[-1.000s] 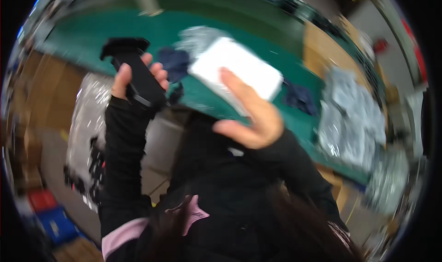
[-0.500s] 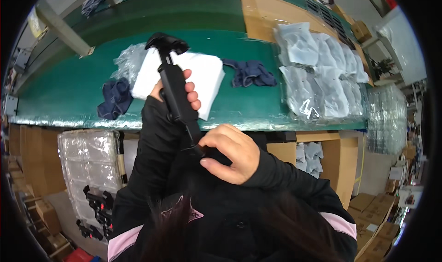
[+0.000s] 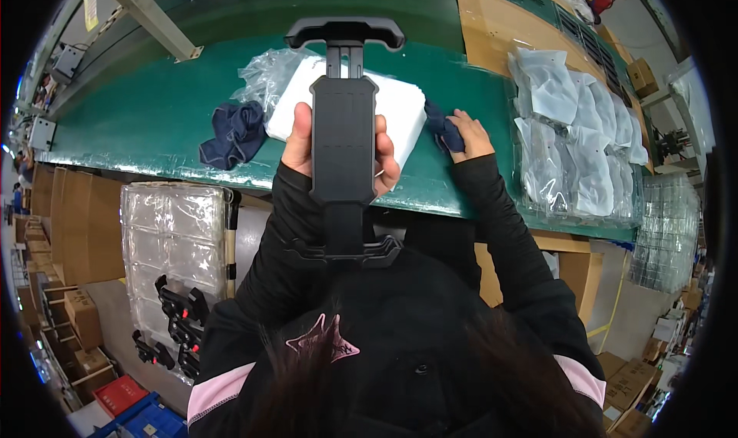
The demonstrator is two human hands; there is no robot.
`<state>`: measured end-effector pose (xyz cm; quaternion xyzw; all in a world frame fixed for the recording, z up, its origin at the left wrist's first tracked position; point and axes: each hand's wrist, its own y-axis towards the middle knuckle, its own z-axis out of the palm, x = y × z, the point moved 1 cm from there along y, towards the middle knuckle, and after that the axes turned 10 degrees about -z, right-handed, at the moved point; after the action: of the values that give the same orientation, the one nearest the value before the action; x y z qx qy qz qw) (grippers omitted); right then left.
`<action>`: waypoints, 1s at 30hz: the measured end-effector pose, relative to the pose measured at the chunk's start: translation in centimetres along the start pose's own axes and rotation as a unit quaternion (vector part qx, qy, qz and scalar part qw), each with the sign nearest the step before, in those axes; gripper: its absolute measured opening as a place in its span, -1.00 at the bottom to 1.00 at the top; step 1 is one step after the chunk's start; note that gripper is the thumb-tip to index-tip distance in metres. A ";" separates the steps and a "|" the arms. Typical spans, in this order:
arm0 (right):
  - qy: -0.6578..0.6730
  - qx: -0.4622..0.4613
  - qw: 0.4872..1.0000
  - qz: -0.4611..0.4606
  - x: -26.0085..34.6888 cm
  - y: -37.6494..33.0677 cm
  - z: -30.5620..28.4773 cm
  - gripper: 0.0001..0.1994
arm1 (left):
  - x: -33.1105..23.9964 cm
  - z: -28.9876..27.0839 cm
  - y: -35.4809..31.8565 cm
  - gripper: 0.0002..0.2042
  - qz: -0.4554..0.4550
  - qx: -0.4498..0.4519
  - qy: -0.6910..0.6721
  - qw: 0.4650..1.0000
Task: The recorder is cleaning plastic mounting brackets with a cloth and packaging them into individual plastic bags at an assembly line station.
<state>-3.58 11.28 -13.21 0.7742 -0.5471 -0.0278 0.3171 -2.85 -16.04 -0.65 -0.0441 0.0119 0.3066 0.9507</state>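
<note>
Mid-frame, the left hand (image 3: 298,147) grasps a seemingly assembled black plastic hook-ended holder (image 3: 344,142); the right hand (image 3: 472,136) clutches a crumpled navy cloth (image 3: 443,133), not yet touching it.

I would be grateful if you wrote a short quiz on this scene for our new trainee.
1. Multiple choice: what does the left hand hold?
A) a roll of tape
B) a black holder
C) a pair of scissors

2. True or false: the right hand lies flat on the white stack.

3. Fill in the gap: seen from the person's side, the frosted bags lie on the green table to the ____ of the white stack.

Key: 1. B. 2. False; it touches a dark blue cloth beside the stack. 3. Right.
</note>
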 end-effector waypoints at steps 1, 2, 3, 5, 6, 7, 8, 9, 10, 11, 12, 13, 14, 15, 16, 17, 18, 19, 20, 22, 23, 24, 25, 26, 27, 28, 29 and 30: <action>-0.002 0.001 1.000 0.005 0.8 0.2 -0.3 -0.61 | 0.3 -0.3 0.0 -0.32 -0.005 -0.001 -0.002 1.000; 0.167 -0.099 0.976 0.097 1.9 1.2 -1.2 -0.58 | 0.5 -0.3 -0.2 -0.31 -0.003 -0.001 -0.007 1.000; 0.322 -0.195 0.907 0.188 2.8 2.3 -2.1 -0.54 | 0.6 -0.7 0.2 -0.30 -0.007 0.002 -0.015 1.000; 0.135 -0.306 0.942 -0.011 8.5 6.2 -6.1 -0.52 | 1.0 -1.4 0.2 -0.30 -0.013 -0.001 -0.025 1.000; 0.042 -0.310 0.946 -0.081 11.1 7.7 -7.6 -0.52 | 1.3 -1.7 0.3 -0.31 -0.027 0.020 -0.041 0.999; -0.056 -0.309 0.937 -0.150 13.1 8.7 -8.5 -0.53 | 1.6 -1.9 0.5 -0.31 -0.044 0.044 -0.058 0.996; -0.026 -0.250 0.952 -0.174 14.8 9.3 -9.0 -0.50 | 1.8 -2.1 0.8 -0.31 -0.041 0.045 -0.005 0.998; 0.008 -0.190 0.961 -0.199 16.2 9.5 -9.1 -0.47 | 1.9 -1.4 1.0 -0.30 -0.013 0.005 0.090 0.996; 0.098 -0.142 0.962 -0.211 17.1 9.2 -8.2 -0.47 | 2.1 -0.9 1.1 -0.30 0.012 -0.043 0.185 0.982; 0.189 -0.093 0.952 -0.222 17.6 8.8 -7.5 -0.48 | 1.6 -0.1 1.0 -0.30 -0.005 -0.073 0.155 0.985; 0.216 -0.051 0.942 -0.252 17.6 8.3 -7.9 -0.48 | 1.0 0.6 0.8 -0.30 -0.021 -0.104 0.125 0.986; 0.243 -0.007 0.928 -0.281 17.6 7.6 -8.1 -0.48 | 0.3 1.1 0.6 -0.30 -0.036 -0.133 0.094 0.986; 0.307 0.030 0.905 -0.292 18.4 6.7 -8.4 -0.47 | -0.3 1.5 0.3 -0.30 -0.048 -0.164 0.061 0.983; 0.370 0.066 0.877 -0.300 19.2 5.8 -8.7 -0.46 | -1.1 -1.2 1.4 -0.31 -0.083 -0.061 0.007 0.995; 0.430 0.107 0.847 -0.294 19.6 5.2 -9.0 -0.55 | -1.4 -1.5 2.8 -0.31 -0.130 0.036 -0.040 0.990; 0.478 0.155 0.835 -0.225 19.7 4.6 -9.5 -0.66 | -1.3 -1.7 2.4 -0.33 -0.072 0.037 -0.009 0.997; 0.539 0.172 0.812 -0.145 18.7 4.7 -10.4 -0.67 | -1.7 -1.9 2.5 -0.31 -0.061 0.006 0.040 0.997; 0.596 0.187 0.778 -0.066 17.4 4.8 -11.1 -0.68 | -2.2 -2.4 2.6 -0.30 -0.047 -0.025 0.090 0.994; 0.654 0.059 0.752 0.062 17.2 4.2 -12.0 -0.67 | -2.7 -2.8 2.8 -0.26 -0.026 -0.082 0.148 0.985; 0.619 -0.132 0.770 0.079 17.1 3.5 -14.1 -0.67 | -2.3 -3.6 4.4 -0.26 -0.026 -0.016 0.068 0.997; 0.510 -0.172 0.843 -0.012 17.4 3.3 -15.3 -0.67 | -1.1 -2.5 4.4 -0.26 0.015 -0.086 0.057 0.995; 0.318 -0.178 0.921 -0.135 17.5 3.3 -16.4 -0.66 | -0.7 -2.9 5.1 -0.37 0.007 -0.100 0.064 0.993; 0.083 -0.168 0.953 -0.236 18.1 3.6 -17.1 -0.63 | -0.5 -3.1 5.9 -0.46 -0.002 -0.113 0.068 0.991; -0.054 -0.151 0.951 -0.265 18.3 3.8 -16.2 -0.59 | 0.5 -3.8 7.0 -0.50 0.004 -0.131 0.060 0.990; -0.078 -0.141 0.960 -0.231 18.4 4.5 -15.4 -0.59 | 1.4 -4.4 8.1 -0.54 0.011 -0.148 0.053 0.987; -0.038 -0.201 0.953 -0.223 17.8 4.9 -15.3 -0.55 | 2.5 -3.7 8.4 -0.59 0.065 -0.212 0.074 0.972; -0.039 -0.167 0.964 -0.202 16.9 3.7 -15.7 -0.52 | 4.0 -3.6 8.9 -0.61 0.105 -0.268 0.097 0.953; 0.012 -0.150 0.971 -0.183 15.9 3.2 -16.4 -0.56 | 4.1 -5.1 9.2 -0.58 0.082 -0.230 0.138 0.960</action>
<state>6.52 4.46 6.35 0.8053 -0.3814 -0.1576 0.4256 -4.92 -6.66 -6.65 -0.3025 0.0757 0.3691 0.8755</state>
